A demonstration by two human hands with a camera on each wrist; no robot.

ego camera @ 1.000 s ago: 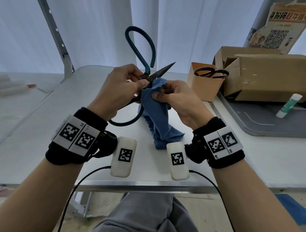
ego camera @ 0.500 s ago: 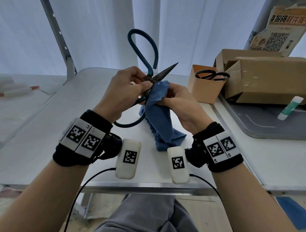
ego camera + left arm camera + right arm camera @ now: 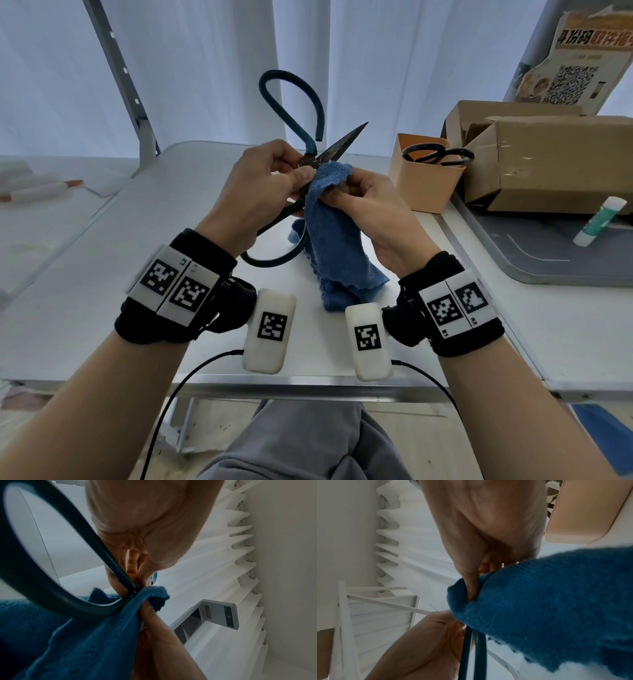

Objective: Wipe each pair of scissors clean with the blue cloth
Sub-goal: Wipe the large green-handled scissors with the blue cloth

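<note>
Large scissors (image 3: 310,135) with dark teal loop handles are spread wide above the white table (image 3: 85,274). My left hand (image 3: 263,185) grips them at the pivot, one handle rising, the other (image 3: 51,563) curving down. One dark blade (image 3: 342,144) points up to the right. The other blade is hidden in the blue cloth (image 3: 329,233), which my right hand (image 3: 363,205) pinches around it just below the pivot. The cloth's lower end rests on the table. In the right wrist view the cloth (image 3: 547,608) bunches under my thumb, above the teal handles (image 3: 472,653).
An orange pot (image 3: 424,185) holding black-handled scissors (image 3: 438,156) stands right of my hands. Cardboard boxes (image 3: 548,161) and a glue stick (image 3: 599,221) sit on a grey tray (image 3: 548,260) at the far right. A metal frame post (image 3: 126,85) rises at the back left.
Both hands and the scissors sit slightly higher and further right in view. The cloth has bunched up closer to the pivot; both grips are unchanged.
</note>
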